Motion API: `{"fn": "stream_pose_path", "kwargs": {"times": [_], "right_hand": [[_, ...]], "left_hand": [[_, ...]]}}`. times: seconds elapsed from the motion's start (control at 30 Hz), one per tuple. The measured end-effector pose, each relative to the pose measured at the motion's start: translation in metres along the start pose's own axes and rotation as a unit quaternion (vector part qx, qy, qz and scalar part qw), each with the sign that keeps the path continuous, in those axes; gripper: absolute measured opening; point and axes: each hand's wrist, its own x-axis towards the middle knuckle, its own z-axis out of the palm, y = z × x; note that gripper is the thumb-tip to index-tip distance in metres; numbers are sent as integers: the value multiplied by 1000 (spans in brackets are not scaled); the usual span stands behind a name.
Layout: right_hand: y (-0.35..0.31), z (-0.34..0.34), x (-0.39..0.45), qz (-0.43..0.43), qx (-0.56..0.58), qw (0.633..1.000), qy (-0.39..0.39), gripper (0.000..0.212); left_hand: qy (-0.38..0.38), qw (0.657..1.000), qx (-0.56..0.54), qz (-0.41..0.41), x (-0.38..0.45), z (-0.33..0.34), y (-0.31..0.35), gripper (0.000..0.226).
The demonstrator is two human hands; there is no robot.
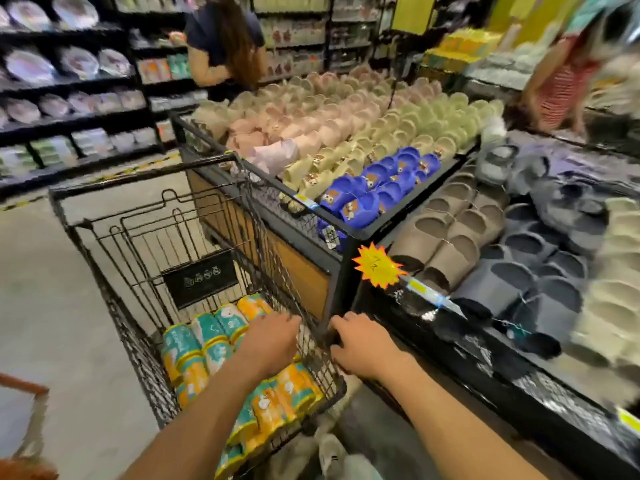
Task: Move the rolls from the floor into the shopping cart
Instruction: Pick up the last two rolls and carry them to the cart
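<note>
Rolls [221, 344] packed in shopping cart [145, 258], lower centre. I see L hand [268, 341] grip flat on rolls, fingers relaxed; R hand [363, 344] grip curled round cart's edge.

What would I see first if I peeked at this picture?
Probably the bright teal and orange rolls piled in the black wire shopping cart, with the left hand over them and the right hand at its rim. Next, the blue slippers on the display to the right.

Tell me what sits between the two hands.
In the head view, the cart's wire side wall runs between left hand and right hand.
</note>
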Motion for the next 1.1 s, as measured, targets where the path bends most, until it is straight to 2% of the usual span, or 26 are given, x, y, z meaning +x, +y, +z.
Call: {"fn": "stream_pose_path", "kwargs": {"times": [0.17, 0.37, 0.53, 0.7, 0.8, 0.9, 1.0, 1.1], "right_hand": [[32, -22, -89, 115, 12, 992, 54, 43], [77, -19, -211, 247, 39, 964, 93, 41], [110, -2, -331, 338, 63, 927, 147, 46], [137, 39, -486, 451, 66, 873, 173, 47], [145, 72, -589, 521, 90, 828, 184, 44], [138, 109, -691, 598, 127, 769, 188, 42], [122, 141, -785, 679, 157, 689, 199, 44], [99, 167, -864, 751, 176, 601, 210, 47]], "left_hand": [[60, 989, 13, 137, 4, -32, 68, 40], [100, 955, 50, 274, -15, -59, 176, 44], [117, 916, 74, 378, -48, -69, 293, 48], [118, 863, 86, 484, -115, -58, 437, 45], [98, 824, 83, 552, -171, -43, 525, 51], [86, 777, 81, 618, -233, -27, 613, 49], [77, 720, 85, 684, -297, -14, 693, 49], [80, 649, 85, 751, -362, -1, 758, 47]]}}
